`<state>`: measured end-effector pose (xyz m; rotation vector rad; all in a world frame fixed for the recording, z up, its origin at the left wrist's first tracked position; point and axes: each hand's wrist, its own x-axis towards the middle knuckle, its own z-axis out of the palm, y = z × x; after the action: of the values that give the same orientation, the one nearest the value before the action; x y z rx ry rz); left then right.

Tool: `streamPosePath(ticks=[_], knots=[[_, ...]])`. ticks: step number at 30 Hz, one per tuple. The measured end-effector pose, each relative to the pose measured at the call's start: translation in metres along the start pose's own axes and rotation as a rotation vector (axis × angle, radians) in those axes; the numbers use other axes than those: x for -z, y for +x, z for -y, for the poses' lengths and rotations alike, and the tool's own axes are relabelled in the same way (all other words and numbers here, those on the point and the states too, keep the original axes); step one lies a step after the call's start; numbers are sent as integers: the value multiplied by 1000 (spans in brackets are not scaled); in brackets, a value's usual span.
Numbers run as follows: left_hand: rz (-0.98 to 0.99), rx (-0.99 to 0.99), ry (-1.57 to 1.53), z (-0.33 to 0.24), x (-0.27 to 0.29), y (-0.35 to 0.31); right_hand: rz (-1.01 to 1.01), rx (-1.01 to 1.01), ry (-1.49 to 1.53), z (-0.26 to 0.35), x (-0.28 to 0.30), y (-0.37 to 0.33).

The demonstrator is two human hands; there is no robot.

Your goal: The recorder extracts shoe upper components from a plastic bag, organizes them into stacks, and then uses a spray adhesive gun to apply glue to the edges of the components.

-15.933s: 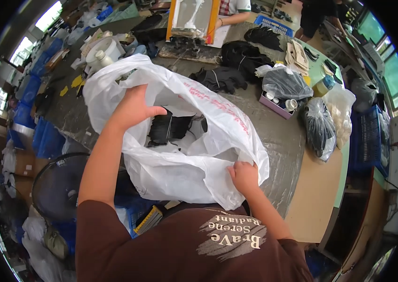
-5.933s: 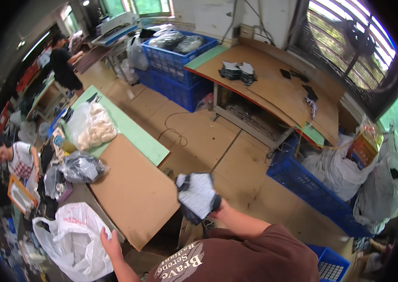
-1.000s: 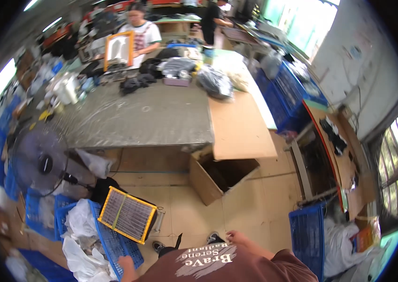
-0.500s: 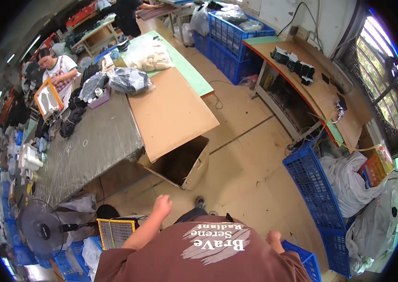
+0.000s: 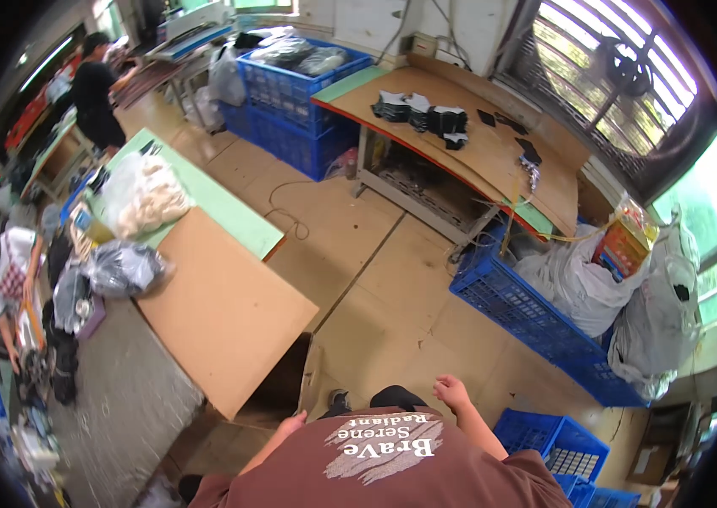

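Hanging at five o'clock: right hand (image 5: 451, 392), fingers loosely parted, holding nothing. At seven: left hand (image 5: 294, 421), grip cannot be told, near rectangular tan cardboard sheet (image 5: 227, 309).

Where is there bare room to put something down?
The brown board looks bare between the grey tabletop and the green surface, up to the dark bag. Open floor lies between that board and the long blue crate, beyond the right hand. Crowded: the tabletop's left edge, with a purple box and dark bundles, and the crate, packed with white bags.
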<state>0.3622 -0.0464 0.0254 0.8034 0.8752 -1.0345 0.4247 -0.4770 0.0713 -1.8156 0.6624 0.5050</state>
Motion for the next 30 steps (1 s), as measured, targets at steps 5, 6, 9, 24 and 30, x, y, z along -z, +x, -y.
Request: streamPosePath(ticks=[5,6,9,24,30], knots=[[43,-281,544,-88,-37,34,212,-79,-602,-16,29,19],[55,-345,649,-107,-48,42,171,-205,-541,-23,37,23],[72,-543,940,-156,-79,65,99,-428,-427,-35,66,45],[-662,-626,914,-212,-187,24,204,-29,89,151,152,346],[-363,-542,-826,-221,-188,45,327,-46,246,205,132,385]])
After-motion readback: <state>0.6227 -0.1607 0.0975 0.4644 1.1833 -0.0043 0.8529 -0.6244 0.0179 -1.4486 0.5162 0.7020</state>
